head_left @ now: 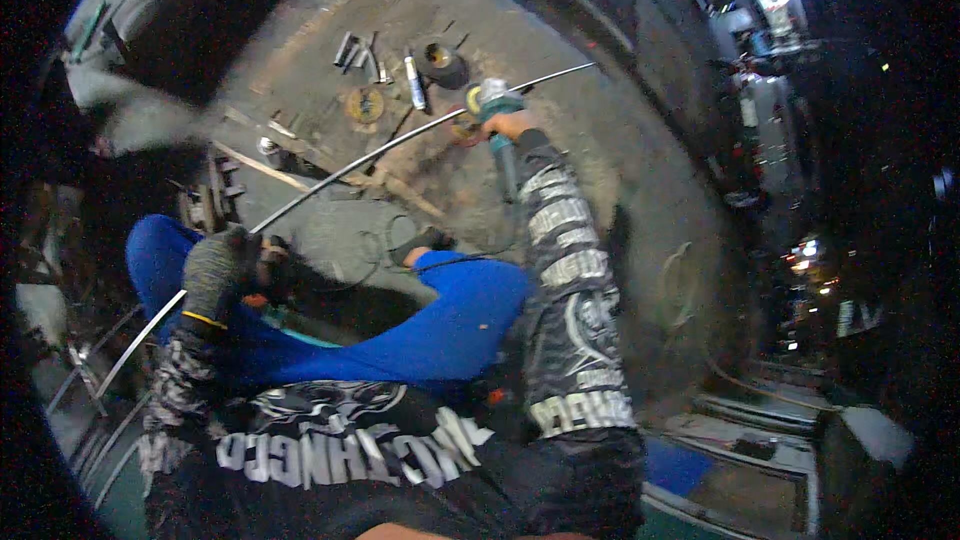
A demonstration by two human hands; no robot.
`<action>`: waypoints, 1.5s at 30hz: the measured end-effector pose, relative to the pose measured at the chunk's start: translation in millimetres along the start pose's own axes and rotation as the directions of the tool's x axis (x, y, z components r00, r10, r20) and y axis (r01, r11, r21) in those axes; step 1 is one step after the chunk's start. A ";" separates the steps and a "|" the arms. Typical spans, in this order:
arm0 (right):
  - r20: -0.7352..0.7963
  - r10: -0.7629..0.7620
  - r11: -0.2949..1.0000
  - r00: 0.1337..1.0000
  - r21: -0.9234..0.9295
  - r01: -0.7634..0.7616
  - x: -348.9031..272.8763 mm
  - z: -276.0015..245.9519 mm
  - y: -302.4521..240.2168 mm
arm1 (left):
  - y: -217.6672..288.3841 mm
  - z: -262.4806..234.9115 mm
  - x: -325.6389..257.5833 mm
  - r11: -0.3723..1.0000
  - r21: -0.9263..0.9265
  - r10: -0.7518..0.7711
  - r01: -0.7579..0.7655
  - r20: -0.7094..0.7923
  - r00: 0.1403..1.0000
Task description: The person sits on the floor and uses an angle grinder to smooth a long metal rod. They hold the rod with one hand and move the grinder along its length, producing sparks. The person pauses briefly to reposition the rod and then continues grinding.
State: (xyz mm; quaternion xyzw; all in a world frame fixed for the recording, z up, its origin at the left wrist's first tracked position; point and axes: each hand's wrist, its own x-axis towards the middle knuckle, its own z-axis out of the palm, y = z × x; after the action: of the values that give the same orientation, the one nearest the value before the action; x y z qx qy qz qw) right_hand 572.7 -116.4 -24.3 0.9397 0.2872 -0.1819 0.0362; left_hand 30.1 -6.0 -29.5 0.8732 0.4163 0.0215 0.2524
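A long thin metal rod (370,158) runs slantwise from the lower left, past my left knee, up to the far right over the floor. My left hand (215,268), in a grey knit glove, is closed around its near part. My bare right hand (510,126) grips a teal angle grinder (496,92) by its body. The grinder's yellowish disc (474,97) is right at the rod's far portion; whether it touches the metal I cannot tell.
Beyond the rod lie a dark round can (440,62), a pale tube (414,80), a worn round disc (364,104) and short metal pieces (350,50). Wooden strips (265,168) and a small can (268,146) are at left. A cord (480,254) crosses by my foot.
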 end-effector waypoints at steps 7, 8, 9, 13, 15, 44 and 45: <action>0.140 -0.056 0.981 0.989 0.192 0.028 -64.9 46.3 -49.1 | -33.9 -12.4 -14.3 0.995 0.100 -0.006 0.000 0.059 0.998; 0.142 -0.225 0.966 0.964 0.157 0.203 -70.9 49.7 -57.5 | -33.3 -14.3 -14.9 0.994 0.109 -0.001 0.000 0.014 1.000; 0.104 -0.210 0.970 0.972 0.143 0.195 -76.3 47.8 -60.4 | -34.7 -18.0 -15.2 0.996 0.084 -0.007 0.003 0.043 0.999; 0.155 -0.137 0.986 0.978 0.111 0.121 -87.7 47.0 -81.4 | -16.6 -14.6 -3.5 0.993 0.118 0.009 -0.015 0.056 0.998; 0.179 -0.166 0.983 0.970 0.113 0.148 -94.7 47.4 -90.1 | -10.1 -11.4 -1.0 0.992 0.124 -0.012 0.002 0.075 0.997; 0.165 -0.175 0.957 0.971 0.261 0.128 -213.8 33.4 -126.4 | -16.0 -1.2 10.9 0.990 0.069 0.114 -0.125 0.141 0.983; 0.169 -0.167 0.964 0.971 0.235 0.125 -207.7 32.6 -122.4 | -16.9 -0.4 11.5 0.990 0.072 0.113 -0.123 0.137 0.984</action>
State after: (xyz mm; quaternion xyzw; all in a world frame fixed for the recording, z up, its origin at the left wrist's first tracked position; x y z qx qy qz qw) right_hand 334.9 -129.6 25.1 0.8927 0.3289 -0.3030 -0.0562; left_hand 25.5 11.6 -38.9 0.9053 0.3466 -0.0385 0.2425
